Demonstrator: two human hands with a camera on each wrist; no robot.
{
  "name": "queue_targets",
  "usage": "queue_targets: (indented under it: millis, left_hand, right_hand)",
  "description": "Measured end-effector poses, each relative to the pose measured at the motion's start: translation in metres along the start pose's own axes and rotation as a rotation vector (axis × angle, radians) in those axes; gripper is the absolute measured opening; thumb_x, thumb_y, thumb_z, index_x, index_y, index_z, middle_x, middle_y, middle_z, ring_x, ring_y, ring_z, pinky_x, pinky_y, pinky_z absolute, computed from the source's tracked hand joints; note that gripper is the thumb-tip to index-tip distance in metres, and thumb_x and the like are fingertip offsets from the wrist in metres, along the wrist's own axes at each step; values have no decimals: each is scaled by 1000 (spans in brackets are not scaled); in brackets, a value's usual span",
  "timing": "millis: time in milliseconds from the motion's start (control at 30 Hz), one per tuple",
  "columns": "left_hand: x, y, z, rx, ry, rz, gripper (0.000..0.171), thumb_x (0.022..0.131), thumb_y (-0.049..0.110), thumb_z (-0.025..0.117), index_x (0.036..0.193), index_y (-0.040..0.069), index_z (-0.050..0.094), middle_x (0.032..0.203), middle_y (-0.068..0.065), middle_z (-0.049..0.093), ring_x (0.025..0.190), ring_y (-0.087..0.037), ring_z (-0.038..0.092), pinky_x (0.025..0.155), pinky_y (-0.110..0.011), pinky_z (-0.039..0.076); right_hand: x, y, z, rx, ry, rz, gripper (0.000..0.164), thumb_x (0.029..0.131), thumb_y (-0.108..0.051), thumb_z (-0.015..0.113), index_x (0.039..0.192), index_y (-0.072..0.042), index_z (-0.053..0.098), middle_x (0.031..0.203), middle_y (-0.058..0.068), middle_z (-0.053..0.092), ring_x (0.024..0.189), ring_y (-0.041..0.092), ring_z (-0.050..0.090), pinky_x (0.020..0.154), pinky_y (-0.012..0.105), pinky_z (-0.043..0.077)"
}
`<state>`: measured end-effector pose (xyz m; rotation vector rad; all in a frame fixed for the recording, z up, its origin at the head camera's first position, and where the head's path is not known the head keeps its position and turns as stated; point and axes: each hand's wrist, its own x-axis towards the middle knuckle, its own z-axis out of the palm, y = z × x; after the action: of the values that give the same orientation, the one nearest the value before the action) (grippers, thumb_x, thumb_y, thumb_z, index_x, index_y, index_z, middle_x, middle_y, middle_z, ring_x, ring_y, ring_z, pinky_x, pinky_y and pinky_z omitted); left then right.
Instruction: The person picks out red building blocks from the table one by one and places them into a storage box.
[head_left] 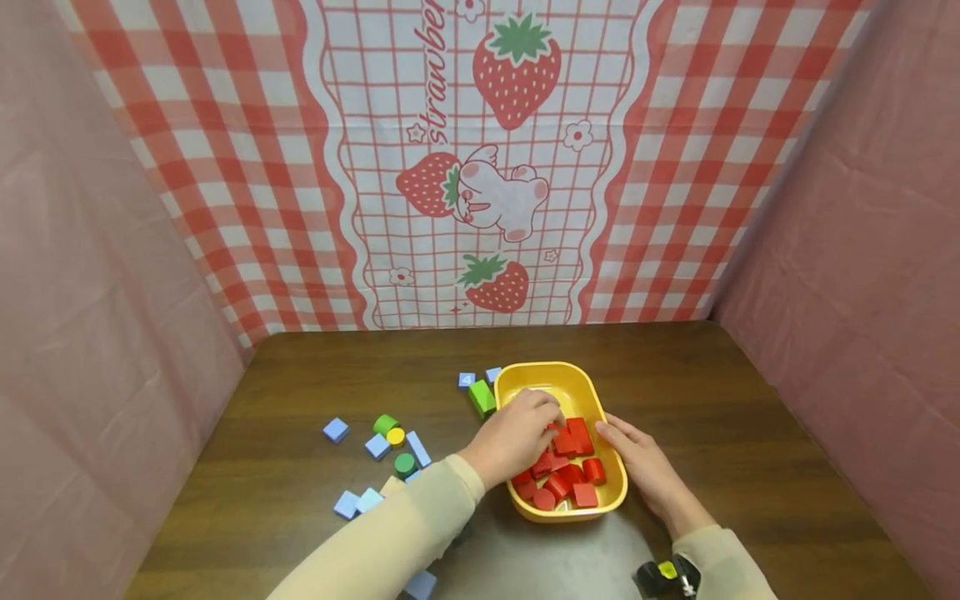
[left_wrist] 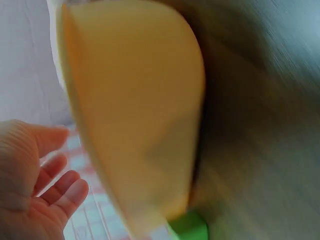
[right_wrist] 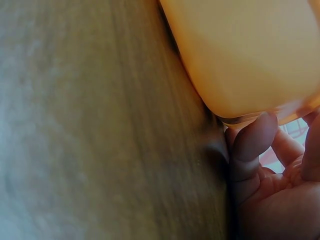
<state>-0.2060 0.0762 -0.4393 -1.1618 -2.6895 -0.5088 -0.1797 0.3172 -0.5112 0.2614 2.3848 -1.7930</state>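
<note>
A yellow plastic tub (head_left: 536,372) stands on the table with several red blocks (head_left: 584,496) in it, among them cylinders and squares. My left hand (head_left: 517,433) reaches over the tub's left rim, its fingers bent loosely above the red blocks. In the left wrist view, thumb and fingers of the left hand (left_wrist: 37,185) are apart with nothing seen between them, beside the tub's wall (left_wrist: 135,110). My right hand (head_left: 645,462) holds the tub's right side, thumb at the rim. In the right wrist view, fingers (right_wrist: 255,137) touch the tub's lower edge.
Left of the tub lie loose blocks: a green block (head_left: 482,399) near its wall, a blue tile (head_left: 336,430), a yellow disc (head_left: 395,437), a dark green cylinder (head_left: 405,465) and several more blue pieces. A checked strawberry cloth (head_left: 517,192) hangs behind the wooden table (head_left: 720,400).
</note>
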Motion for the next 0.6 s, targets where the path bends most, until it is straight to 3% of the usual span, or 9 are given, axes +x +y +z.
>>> queue_targets:
  millis: [133,233,300,433,533,600]
  left_hand:
    - [-22,-42,-21,30,114,-27,14,89,22,74,101,16,70,114,0,61,108,-14,49,95,-33,49]
    - [-51,-85,-40,63,207,-91,14,88,21,74,100,13,70,114,-3,63,108,-18,50,95,-38,48]
    - [-76,-116,-54,67,239,-174,18,88,21,74,102,11,69,115,-6,63,110,-22,50,96,-43,47]
    - [-135,-171,-80,56,226,-363,31,91,26,72,111,3,66,118,-15,61,113,-32,49,97,-54,43]
    - [-179,-202,-94,49,213,-472,44,92,30,71,120,-3,61,122,-23,59,115,-40,46,96,-61,39]
    - [-204,-216,-100,47,213,-508,53,92,35,69,125,-5,58,125,-26,56,116,-44,44,96,-65,36]
  right_hand:
    - [4,-2,3,-11,-5,8,74,97,-53,54,151,-6,38,145,19,44,125,30,45,100,48,42]
    - [6,-4,5,-12,-19,8,74,97,-53,54,151,-5,37,145,19,44,125,30,45,101,48,42]
    - [6,-4,4,-7,-24,21,74,96,-53,55,151,-6,37,145,18,45,125,29,46,100,47,43]
    - [1,-2,-6,41,-66,52,76,96,-53,55,151,-4,35,140,21,49,115,28,54,89,43,53]
    - [-4,-2,-23,72,-121,67,74,99,-51,52,153,-6,32,133,24,54,97,30,63,69,38,59]
    - [-7,-3,-43,59,-147,59,72,101,-50,49,154,-7,28,133,27,52,90,31,64,63,38,59]
